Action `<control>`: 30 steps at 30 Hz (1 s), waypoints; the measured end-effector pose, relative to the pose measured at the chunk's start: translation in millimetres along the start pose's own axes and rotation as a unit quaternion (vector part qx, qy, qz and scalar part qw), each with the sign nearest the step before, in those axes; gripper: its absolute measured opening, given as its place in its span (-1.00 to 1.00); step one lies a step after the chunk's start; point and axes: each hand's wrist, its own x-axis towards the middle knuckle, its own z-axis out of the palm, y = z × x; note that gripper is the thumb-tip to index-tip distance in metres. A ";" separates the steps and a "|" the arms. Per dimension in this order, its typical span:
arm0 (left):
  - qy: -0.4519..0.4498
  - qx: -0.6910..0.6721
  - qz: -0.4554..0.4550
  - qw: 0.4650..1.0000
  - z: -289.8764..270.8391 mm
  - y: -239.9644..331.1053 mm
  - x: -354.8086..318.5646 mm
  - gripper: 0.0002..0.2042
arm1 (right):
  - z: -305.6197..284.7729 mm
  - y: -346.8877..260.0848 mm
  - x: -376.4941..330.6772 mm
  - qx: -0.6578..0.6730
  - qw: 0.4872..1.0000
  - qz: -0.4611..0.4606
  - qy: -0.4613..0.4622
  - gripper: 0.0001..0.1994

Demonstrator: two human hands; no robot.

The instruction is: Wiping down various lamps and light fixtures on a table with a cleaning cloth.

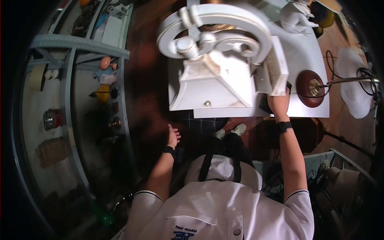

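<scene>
A large white lantern-style wall lamp [216,86], with a scrolled bracket [262,30] and worn paint, fills the middle of the view. It is on a white table [310,110]. My right hand [279,105] reaches to the table's front edge, by the lamp's square back plate [276,66]. Its fingers are mostly hidden by the plate. Something flat and black [264,105] shows beside and under this hand; I cannot tell what it is or whether I hold it. My left hand [173,137] hangs below the table's left corner, fingers apart, holding nothing.
Right of the lamp lies a lamp with a round brown base [311,89] and brass stem. A white figurine [296,18] sits at the far right. Metal shelving [72,100] with assorted items lines the left. A dark stool-like seat [202,123] is under the table edge.
</scene>
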 end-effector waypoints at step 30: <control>-0.041 -0.007 0.075 0.996 -187.9 -97.4 161.3 -0.77 | 4.8 -187.5 -126.4 0.182 0.968 0.169 0.032 -0.50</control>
